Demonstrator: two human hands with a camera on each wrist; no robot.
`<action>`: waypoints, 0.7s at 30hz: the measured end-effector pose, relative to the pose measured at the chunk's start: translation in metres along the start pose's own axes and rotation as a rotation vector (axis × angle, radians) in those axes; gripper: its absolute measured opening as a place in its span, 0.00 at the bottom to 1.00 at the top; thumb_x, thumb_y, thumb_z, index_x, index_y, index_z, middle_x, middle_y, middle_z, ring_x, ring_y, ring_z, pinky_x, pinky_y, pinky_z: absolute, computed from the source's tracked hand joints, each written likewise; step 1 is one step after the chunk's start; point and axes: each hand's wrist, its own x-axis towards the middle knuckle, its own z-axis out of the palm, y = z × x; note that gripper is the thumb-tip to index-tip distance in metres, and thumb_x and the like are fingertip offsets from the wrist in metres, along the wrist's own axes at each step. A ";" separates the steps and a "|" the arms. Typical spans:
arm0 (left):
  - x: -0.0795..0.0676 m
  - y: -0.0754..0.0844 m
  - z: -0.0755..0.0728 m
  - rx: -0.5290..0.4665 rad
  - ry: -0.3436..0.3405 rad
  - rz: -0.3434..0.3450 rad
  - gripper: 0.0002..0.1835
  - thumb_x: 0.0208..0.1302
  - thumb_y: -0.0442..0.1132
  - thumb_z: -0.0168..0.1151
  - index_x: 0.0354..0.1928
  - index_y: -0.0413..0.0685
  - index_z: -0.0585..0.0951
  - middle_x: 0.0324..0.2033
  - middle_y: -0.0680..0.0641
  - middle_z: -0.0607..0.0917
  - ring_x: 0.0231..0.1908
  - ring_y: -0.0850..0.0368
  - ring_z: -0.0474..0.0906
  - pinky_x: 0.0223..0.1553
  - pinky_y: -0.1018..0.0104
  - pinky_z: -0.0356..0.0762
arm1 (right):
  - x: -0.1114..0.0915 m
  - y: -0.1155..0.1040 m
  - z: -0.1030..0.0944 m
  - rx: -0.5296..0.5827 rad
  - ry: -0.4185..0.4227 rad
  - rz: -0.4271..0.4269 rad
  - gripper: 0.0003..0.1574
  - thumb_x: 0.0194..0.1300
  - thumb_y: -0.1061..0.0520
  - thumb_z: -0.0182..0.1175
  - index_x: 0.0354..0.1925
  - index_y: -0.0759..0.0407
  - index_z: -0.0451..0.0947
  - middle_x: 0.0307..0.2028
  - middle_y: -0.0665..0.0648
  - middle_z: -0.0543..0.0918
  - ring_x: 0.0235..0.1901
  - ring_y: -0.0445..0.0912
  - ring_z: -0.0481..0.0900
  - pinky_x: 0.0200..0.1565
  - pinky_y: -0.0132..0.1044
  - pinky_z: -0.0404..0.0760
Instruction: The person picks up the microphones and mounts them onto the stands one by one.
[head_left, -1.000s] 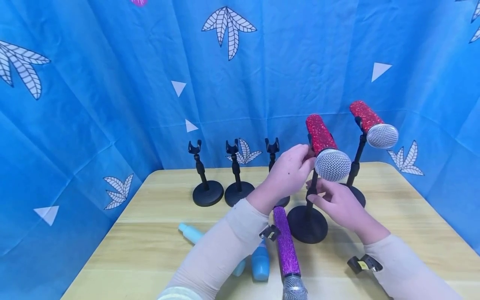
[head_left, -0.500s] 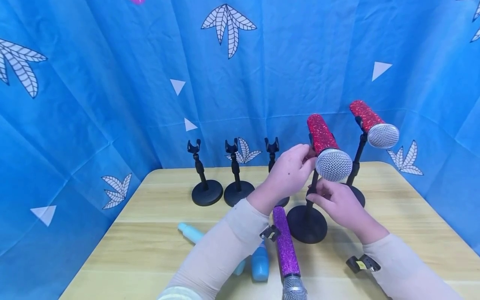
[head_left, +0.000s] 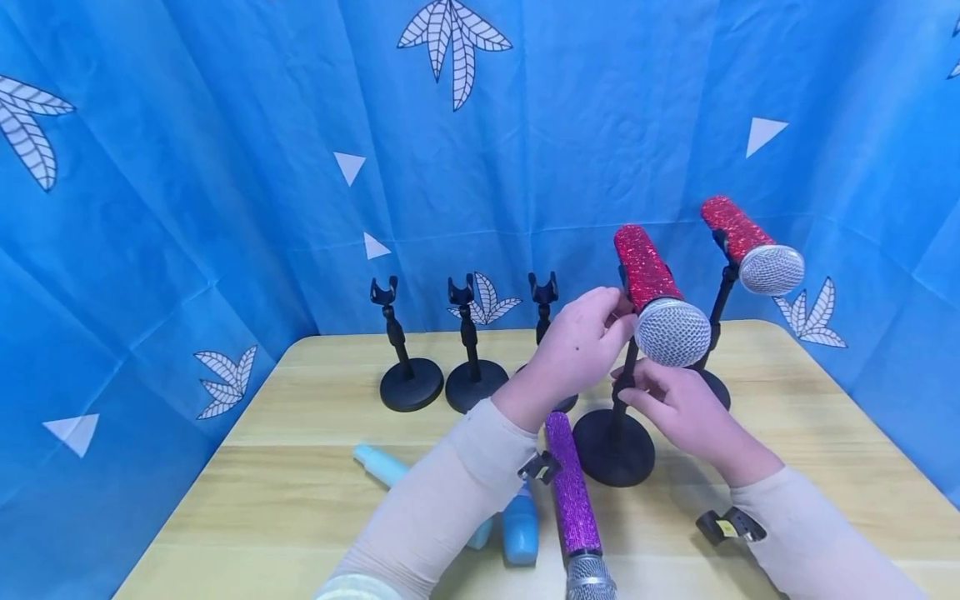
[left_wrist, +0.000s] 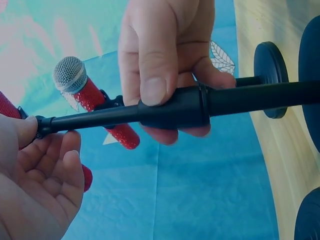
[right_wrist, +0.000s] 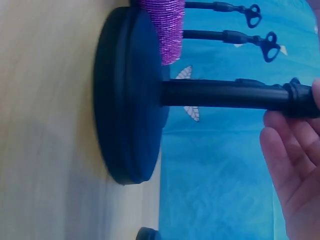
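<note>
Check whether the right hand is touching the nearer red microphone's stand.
Touching: the left wrist view shows the right hand gripping the stand at its collar.

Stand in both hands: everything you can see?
The black stand looks smooth, plastic or metal, with a round disc base flat on the table and an upright pole with a thicker collar. Its top carries a glittery red microphone. The right hand grips the collar; the left hand pinches near the top, partly hiding it.

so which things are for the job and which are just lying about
Likely the job:
nearer red glitter microphone
its black stand, held

Likely just around:
purple glitter microphone
pale blue object
darker blue object, partly hidden
three empty microphone stands
farther red glitter microphone
</note>
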 end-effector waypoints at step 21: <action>-0.001 0.000 0.003 0.005 0.007 0.001 0.08 0.69 0.39 0.52 0.47 0.51 0.75 0.39 0.57 0.76 0.40 0.67 0.72 0.42 0.75 0.72 | 0.000 -0.001 0.003 -0.004 0.029 0.030 0.12 0.61 0.48 0.63 0.29 0.45 0.69 0.19 0.43 0.68 0.21 0.39 0.66 0.23 0.32 0.67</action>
